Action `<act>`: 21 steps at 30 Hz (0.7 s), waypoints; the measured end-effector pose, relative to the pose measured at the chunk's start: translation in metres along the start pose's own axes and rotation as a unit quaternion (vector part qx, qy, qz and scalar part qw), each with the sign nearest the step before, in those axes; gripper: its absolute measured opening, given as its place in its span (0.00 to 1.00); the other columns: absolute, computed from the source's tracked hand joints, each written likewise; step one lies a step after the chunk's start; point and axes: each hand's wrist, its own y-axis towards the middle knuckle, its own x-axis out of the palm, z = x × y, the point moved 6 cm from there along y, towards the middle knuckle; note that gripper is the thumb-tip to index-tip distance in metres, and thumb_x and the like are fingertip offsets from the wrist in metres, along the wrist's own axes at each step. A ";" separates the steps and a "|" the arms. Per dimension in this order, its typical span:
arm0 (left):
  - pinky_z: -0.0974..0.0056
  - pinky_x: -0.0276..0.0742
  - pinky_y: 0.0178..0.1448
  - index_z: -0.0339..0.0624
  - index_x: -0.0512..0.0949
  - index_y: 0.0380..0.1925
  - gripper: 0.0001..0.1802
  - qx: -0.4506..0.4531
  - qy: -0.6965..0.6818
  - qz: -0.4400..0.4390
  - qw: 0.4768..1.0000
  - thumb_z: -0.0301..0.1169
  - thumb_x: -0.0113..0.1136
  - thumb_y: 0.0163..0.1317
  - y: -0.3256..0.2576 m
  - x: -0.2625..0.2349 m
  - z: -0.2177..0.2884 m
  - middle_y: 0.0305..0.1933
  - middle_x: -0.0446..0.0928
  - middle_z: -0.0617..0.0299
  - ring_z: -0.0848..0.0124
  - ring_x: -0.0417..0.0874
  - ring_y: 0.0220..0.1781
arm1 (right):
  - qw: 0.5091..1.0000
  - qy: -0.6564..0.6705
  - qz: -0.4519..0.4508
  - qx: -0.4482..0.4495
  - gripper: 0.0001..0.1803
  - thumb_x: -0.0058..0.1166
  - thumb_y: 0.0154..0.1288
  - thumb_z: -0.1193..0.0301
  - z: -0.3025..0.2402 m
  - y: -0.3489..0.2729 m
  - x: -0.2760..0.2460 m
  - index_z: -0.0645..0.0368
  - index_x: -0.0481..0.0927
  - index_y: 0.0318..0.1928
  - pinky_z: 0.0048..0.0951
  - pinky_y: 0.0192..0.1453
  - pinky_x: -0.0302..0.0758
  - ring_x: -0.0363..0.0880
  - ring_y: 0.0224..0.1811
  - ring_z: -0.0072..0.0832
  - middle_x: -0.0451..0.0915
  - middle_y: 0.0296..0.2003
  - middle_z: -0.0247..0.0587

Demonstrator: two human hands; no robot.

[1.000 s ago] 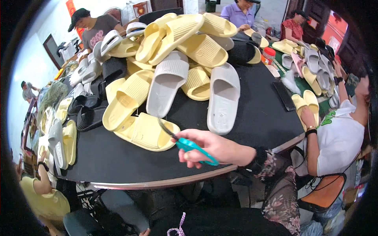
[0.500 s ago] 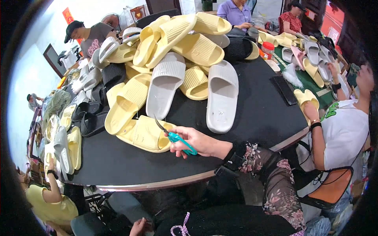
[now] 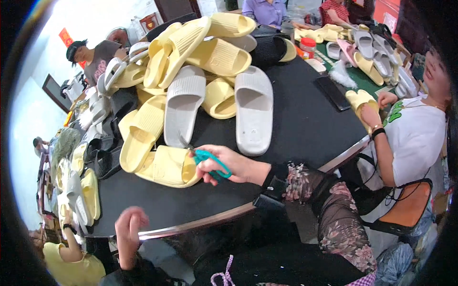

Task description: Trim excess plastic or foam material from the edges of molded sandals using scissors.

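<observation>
My right hand [image 3: 220, 164] is closed round teal-handled curved-tip snips [image 3: 213, 163]. Their thin blades point up and away from me, in front of a grey slipper [image 3: 183, 112]. Just beside that hand, a yellow slipper [image 3: 167, 167] lies on the black table, with another yellow slipper [image 3: 143, 136] resting against it. A second grey slipper [image 3: 254, 117] stands farther right, toe end up against the heap. Over the table's near edge hovers my left hand [image 3: 130, 233], fingers curled in and slightly blurred; I see nothing in them.
A tall heap of yellow slippers [image 3: 191, 52] rises at the table's middle. Black slippers [image 3: 109, 159] lie to its left. A dark phone [image 3: 332, 93] lies at the right, near a red-lidded jar [image 3: 307, 45]. At right, a co-worker [image 3: 410, 133] holds yellow slippers; other people sit around.
My left hand has risen from my lap to the table's near edge. My right hand, with the snips, stays by the yellow slipper. The whole view has shifted a little.
</observation>
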 end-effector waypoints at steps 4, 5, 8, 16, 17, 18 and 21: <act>0.72 0.73 0.31 0.30 0.68 0.52 0.18 -0.029 -0.093 0.010 0.995 0.30 0.44 0.65 0.084 0.010 -0.020 0.28 0.78 0.56 0.75 0.77 0.27 | 1.000 0.001 0.011 -0.008 0.26 0.52 0.60 0.69 -0.005 -0.002 -0.013 0.62 0.63 0.57 0.21 0.26 0.74 0.76 0.27 0.21 0.75 0.31 0.39; 0.72 0.73 0.30 0.31 0.64 0.56 0.21 -0.058 -0.102 0.010 0.993 0.32 0.44 0.66 0.099 0.006 -0.031 0.29 0.78 0.55 0.75 0.77 0.26 | 1.000 0.001 0.006 -0.008 0.25 0.52 0.60 0.69 -0.007 -0.001 -0.007 0.63 0.63 0.56 0.21 0.26 0.74 0.76 0.27 0.21 0.75 0.31 0.39; 0.72 0.73 0.26 0.35 0.59 0.61 0.25 -0.115 -0.157 -0.019 0.981 0.36 0.43 0.68 0.139 0.023 -0.041 0.28 0.77 0.54 0.75 0.77 0.23 | 1.000 0.000 0.020 -0.006 0.25 0.53 0.60 0.68 -0.005 0.000 -0.011 0.62 0.64 0.56 0.21 0.25 0.74 0.76 0.27 0.21 0.75 0.31 0.38; 0.69 0.78 0.41 0.35 0.63 0.57 0.21 -0.126 -0.317 -0.105 0.934 0.30 0.47 0.66 0.185 0.092 -0.049 0.43 0.73 0.60 0.73 0.78 0.40 | 0.996 -0.049 0.080 -0.002 0.25 0.53 0.60 0.71 0.004 0.003 -0.020 0.62 0.62 0.56 0.23 0.32 0.75 0.78 0.35 0.25 0.76 0.33 0.38; 0.69 0.78 0.41 0.35 0.63 0.57 0.21 -0.124 -0.315 -0.106 0.935 0.30 0.47 0.66 0.183 0.096 -0.047 0.43 0.73 0.60 0.73 0.78 0.40 | 0.995 -0.052 0.090 0.009 0.27 0.53 0.59 0.70 0.005 0.002 -0.021 0.64 0.60 0.58 0.23 0.34 0.75 0.78 0.38 0.25 0.76 0.34 0.39; 0.68 0.78 0.43 0.35 0.64 0.56 0.20 -0.114 -0.377 -0.095 0.914 0.28 0.46 0.65 0.182 0.101 -0.035 0.45 0.73 0.59 0.72 0.78 0.41 | 0.993 -0.055 0.100 0.002 0.29 0.54 0.59 0.70 0.001 -0.002 -0.024 0.65 0.59 0.58 0.23 0.35 0.75 0.77 0.38 0.25 0.76 0.34 0.40; 0.66 0.78 0.46 0.34 0.64 0.56 0.19 -0.108 -0.431 -0.072 0.893 0.24 0.45 0.64 0.168 0.095 -0.033 0.48 0.73 0.57 0.70 0.78 0.44 | 0.994 -0.050 0.098 -0.016 0.30 0.55 0.59 0.70 -0.002 -0.001 -0.027 0.66 0.59 0.58 0.22 0.37 0.75 0.77 0.38 0.25 0.76 0.36 0.42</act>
